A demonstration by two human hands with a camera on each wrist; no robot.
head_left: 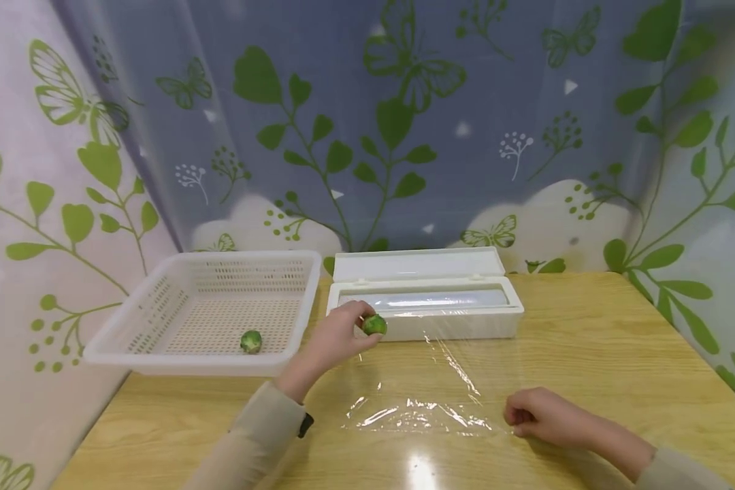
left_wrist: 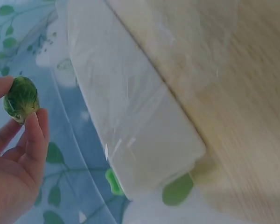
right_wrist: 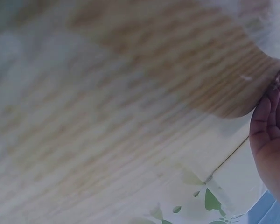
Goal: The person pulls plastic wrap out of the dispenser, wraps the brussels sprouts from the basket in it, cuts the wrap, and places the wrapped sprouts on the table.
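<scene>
My left hand (head_left: 337, 333) pinches a Brussels sprout (head_left: 375, 324) between thumb and fingers, in front of the dispenser box. The same sprout (left_wrist: 21, 100) shows green and leafy in the left wrist view. A sheet of clear cling film (head_left: 429, 388) stretches from the white dispenser box (head_left: 453, 325) toward me over the table, with shiny creases along its near edge. At that sheet's near right corner, my right hand (head_left: 548, 416) grips the film with curled fingers. In the right wrist view, the fingertips (right_wrist: 273, 95) pinch its gathered edge.
A white plastic basket (head_left: 309, 292) with slotted walls stands on the left, and another Brussels sprout (head_left: 251, 341) lies in it. The dispenser's lid (head_left: 419, 264) is raised at the back, showing the film roll (head_left: 441, 299). A patterned curtain (head_left: 343, 102) hangs behind the wooden table (head_left: 594, 340).
</scene>
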